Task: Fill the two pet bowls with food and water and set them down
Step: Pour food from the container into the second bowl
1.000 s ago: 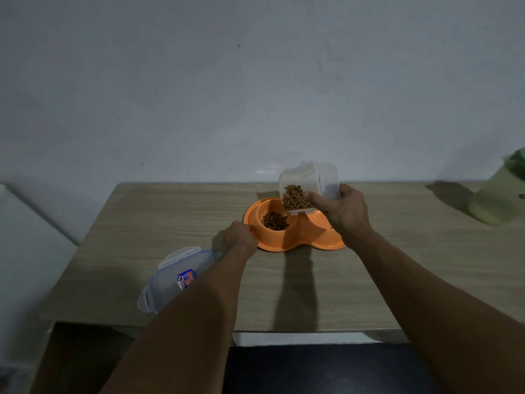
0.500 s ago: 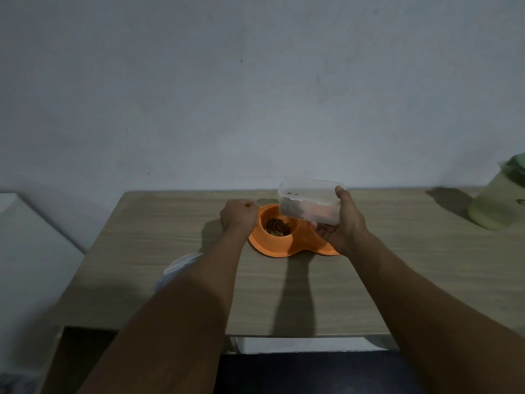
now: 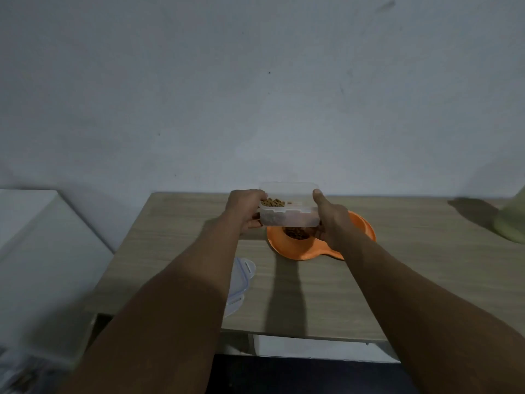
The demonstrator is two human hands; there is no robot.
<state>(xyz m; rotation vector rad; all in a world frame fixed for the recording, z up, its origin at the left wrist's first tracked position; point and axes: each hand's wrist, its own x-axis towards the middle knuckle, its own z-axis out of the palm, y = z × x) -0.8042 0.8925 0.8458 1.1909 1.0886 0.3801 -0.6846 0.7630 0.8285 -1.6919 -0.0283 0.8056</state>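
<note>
Both hands on clear food container [image 3: 288,211], held just above orange double bowl [image 3: 306,247] on bench [image 3: 397,280]. Left hand [image 3: 245,211] wrapped round left end, right hand [image 3: 331,220] clamped on right end. Kibble [image 3: 297,233] already in left bowl cup. Container lid [image 3: 241,282] lying near bench front, partly behind left forearm.

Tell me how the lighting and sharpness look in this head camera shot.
Head view: dim and bluish, no glare; the arms throw a dark shadow across the table. The left hand, right hand and clear container are softly blurred. Wide-angle distortion bends the table's edges; the green jug is cropped at right.
</note>
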